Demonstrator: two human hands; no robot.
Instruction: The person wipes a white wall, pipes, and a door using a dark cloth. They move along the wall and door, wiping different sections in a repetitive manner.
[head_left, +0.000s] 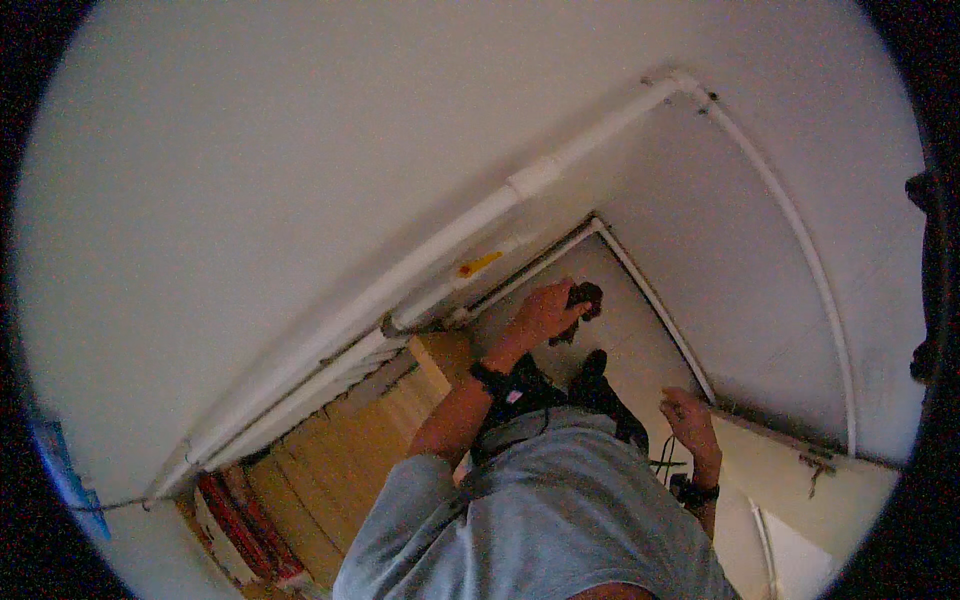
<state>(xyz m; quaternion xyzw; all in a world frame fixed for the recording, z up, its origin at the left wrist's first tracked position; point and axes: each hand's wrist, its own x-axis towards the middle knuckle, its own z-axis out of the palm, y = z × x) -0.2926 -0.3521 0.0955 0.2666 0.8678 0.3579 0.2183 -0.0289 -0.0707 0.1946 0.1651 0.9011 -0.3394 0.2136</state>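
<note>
My left hand (544, 309) reaches forward over the floor, its fingers closed around a small dark object (587, 298). Blur hides what kind of object it is. A dark band with a pale tag circles that wrist. My right hand (688, 421) hangs at my right side near the wall, fingers loosely bent, with nothing visible in it. Another dark wristband (691, 491) is on the right wrist. Between the hands are my legs in dark trousers (529, 386). A white pipe with a yellow valve lever (480, 265) runs just beyond my left hand.
A thick white pipe (465, 225) follows the wall and bends at the corner (679, 81). Lower pipes (652, 300) run along the floor edges. Wooden boards (330, 472) lie to my left, with a red item (247, 525) past them. Thin dark cables (666, 454) hang by my right wrist.
</note>
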